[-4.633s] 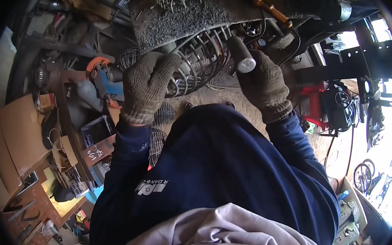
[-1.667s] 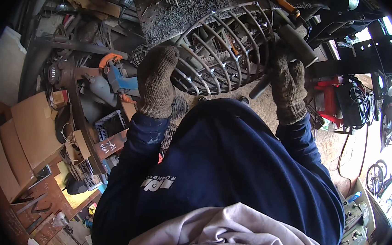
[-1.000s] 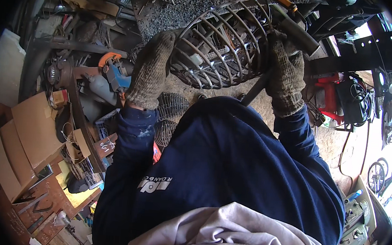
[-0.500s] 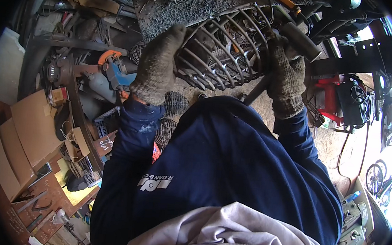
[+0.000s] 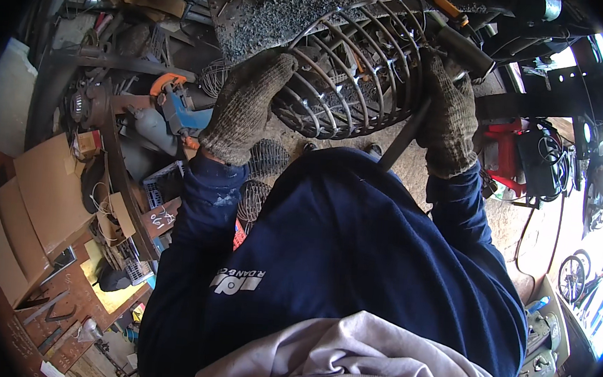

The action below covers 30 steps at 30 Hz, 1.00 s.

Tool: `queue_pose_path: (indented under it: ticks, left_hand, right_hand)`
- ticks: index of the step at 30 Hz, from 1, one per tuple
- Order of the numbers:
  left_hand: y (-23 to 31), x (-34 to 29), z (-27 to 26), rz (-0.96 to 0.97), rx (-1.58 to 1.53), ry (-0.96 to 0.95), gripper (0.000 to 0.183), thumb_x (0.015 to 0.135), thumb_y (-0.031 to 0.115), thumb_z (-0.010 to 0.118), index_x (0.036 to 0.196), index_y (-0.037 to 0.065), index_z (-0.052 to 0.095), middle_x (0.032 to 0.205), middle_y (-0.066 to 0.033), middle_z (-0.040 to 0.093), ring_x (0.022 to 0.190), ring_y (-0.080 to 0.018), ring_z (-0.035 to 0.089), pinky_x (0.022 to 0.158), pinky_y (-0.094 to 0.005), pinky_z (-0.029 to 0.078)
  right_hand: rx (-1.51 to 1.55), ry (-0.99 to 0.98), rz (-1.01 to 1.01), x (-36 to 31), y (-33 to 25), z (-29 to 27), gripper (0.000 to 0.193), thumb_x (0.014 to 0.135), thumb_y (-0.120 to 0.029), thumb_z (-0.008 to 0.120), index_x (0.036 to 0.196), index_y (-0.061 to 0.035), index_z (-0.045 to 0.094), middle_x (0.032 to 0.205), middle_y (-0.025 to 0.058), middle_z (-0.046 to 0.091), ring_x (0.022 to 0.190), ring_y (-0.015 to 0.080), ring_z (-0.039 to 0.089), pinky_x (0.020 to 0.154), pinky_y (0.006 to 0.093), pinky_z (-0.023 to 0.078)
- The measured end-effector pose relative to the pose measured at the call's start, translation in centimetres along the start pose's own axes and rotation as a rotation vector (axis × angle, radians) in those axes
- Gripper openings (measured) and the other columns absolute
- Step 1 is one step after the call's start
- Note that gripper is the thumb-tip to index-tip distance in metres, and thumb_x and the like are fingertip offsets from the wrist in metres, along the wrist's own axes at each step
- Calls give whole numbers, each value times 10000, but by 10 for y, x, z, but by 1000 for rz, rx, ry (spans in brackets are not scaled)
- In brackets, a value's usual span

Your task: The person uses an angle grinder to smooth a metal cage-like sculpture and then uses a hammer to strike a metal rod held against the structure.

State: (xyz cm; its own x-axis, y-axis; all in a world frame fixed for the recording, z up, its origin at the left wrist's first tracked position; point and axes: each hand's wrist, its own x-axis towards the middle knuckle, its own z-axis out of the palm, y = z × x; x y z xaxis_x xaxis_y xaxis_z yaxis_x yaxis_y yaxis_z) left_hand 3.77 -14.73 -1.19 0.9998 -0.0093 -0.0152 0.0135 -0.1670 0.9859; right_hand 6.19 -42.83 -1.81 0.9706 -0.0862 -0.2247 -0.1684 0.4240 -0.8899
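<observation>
A round cage of bent steel rods (image 5: 356, 72) lies on its side at the edge of a gritty metal workbench (image 5: 273, 12). My left hand (image 5: 244, 106), in a worn knit glove, grips the cage's left end. My right hand (image 5: 449, 115), gloved the same way, is closed on a dark hammer handle (image 5: 401, 140) beside the cage's right rim; the hammer head (image 5: 461, 49) rests by the top rods. My dark blue sleeves and chest fill the lower middle.
An orange and blue power tool (image 5: 177, 104) lies left of the bench. Smaller wire cages (image 5: 265, 161) sit on the floor below. Cardboard pieces (image 5: 32, 195) and scrap cover the left. A red machine with cables (image 5: 516, 159) stands right.
The cage has been turned and shifted on the bench edge between my hands. My left hand slid down its left end; my right hand stays on the hammer at the right rim.
</observation>
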Motion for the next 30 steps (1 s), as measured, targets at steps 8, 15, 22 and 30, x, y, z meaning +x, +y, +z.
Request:
queue_pose_path:
  ticks: [8, 15, 22, 30]
  left_hand:
    - [20, -3, 6, -225, -420, -43, 238, 969, 214, 662, 1101, 19, 692, 999, -73, 726, 884, -138, 697, 762, -285, 567]
    - [14, -1, 6, -169, -273, 42, 286, 988, 292, 626, 1088, 36, 704, 990, -54, 733, 813, -82, 670, 680, -223, 517]
    - [39, 2, 2, -154, -73, -116, 282, 1042, 192, 507, 1245, 52, 644, 1141, -93, 683, 1053, -209, 666, 930, -355, 533]
    - [8, -6, 2, 848, 864, 38, 483, 801, -49, 639, 1263, 87, 666, 1280, -128, 648, 1178, -307, 621, 993, -426, 501]
  right_hand:
    - [8, -18, -63, 2, 3, 1, 367, 914, -255, 747, 1174, -30, 618, 970, 57, 656, 781, 139, 662, 661, 293, 581]
    - [-53, -10, -222, 3, 7, 1, 344, 933, -252, 725, 1151, -6, 624, 857, 47, 623, 685, 125, 588, 585, 288, 495]
    - [146, -116, -220, -7, 2, 5, 345, 945, -251, 713, 1152, 8, 619, 756, 5, 538, 604, 132, 518, 537, 310, 454]
    - [-48, -139, -168, -13, 11, -9, 418, 925, -271, 738, 1238, -49, 570, 1086, 52, 636, 824, 144, 636, 636, 315, 567]
